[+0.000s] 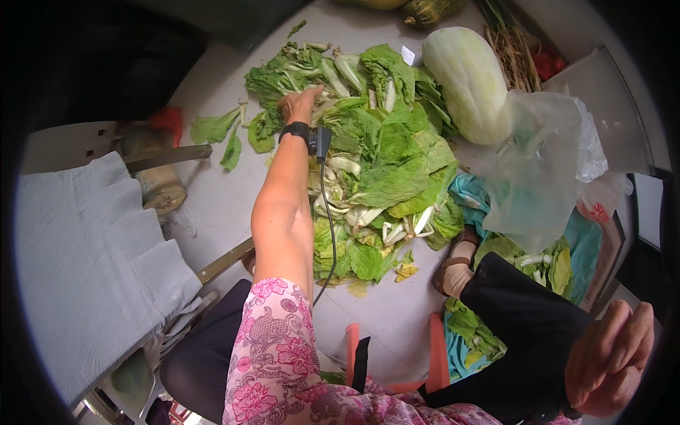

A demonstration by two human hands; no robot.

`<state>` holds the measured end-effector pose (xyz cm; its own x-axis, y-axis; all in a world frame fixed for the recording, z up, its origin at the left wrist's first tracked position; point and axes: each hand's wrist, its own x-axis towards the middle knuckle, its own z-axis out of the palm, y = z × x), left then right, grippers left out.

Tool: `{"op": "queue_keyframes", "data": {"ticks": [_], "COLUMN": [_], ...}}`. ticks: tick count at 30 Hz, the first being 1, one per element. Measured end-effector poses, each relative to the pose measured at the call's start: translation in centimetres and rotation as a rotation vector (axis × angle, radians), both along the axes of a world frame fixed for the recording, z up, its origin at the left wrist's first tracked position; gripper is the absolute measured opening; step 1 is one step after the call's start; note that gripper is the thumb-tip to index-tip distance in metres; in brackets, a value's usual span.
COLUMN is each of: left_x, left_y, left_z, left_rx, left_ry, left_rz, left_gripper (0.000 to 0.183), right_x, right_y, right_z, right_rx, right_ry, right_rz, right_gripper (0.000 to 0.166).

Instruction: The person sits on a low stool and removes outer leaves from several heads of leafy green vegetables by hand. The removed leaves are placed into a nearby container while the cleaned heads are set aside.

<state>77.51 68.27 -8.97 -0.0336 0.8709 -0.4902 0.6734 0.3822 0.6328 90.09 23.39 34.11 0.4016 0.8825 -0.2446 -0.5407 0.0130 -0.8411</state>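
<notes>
A heap of leafy green vegetables with white stalks (404, 164) lies on the tiled floor before me, some outer leaves yellowed or wilted. My left hand (298, 105) reaches into the upper left of the heap, touching the leaves and stalks there. Part of its fingers is hidden among them, so I cannot tell whether it grips any. A black strap with a small cabled device circles that wrist. At the lower right, over my leg, my right hand (611, 358) is loosely curled, with nothing visible in it.
A large pale winter melon (467, 85) lies right of the heap, near a translucent plastic bag (536, 170). More greens fill blue-green bags (581, 249) beside my right foot. A paper-covered surface (95, 255) stands at left. Loose leaves (212, 127) lie left of the heap.
</notes>
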Motion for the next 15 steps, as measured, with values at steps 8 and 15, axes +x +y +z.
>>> {"op": "queue_keyframes", "data": {"ticks": [8, 15], "left_x": [-0.6, -5.9], "left_y": [1.9, -2.0], "left_z": [-2.0, 4.7], "left_rx": [0.118, 0.011], "left_ry": [-0.132, -0.809], "left_rz": [0.25, 0.314], "left_gripper": [0.072, 0.045], "right_x": [-1.2, -2.1], "right_y": [-0.1, 0.9], "right_z": [0.1, 0.7], "right_rx": [-0.091, -0.101], "right_ry": [-0.116, -0.146], "right_rz": [-0.172, -0.16], "right_gripper": [0.031, 0.033]}}
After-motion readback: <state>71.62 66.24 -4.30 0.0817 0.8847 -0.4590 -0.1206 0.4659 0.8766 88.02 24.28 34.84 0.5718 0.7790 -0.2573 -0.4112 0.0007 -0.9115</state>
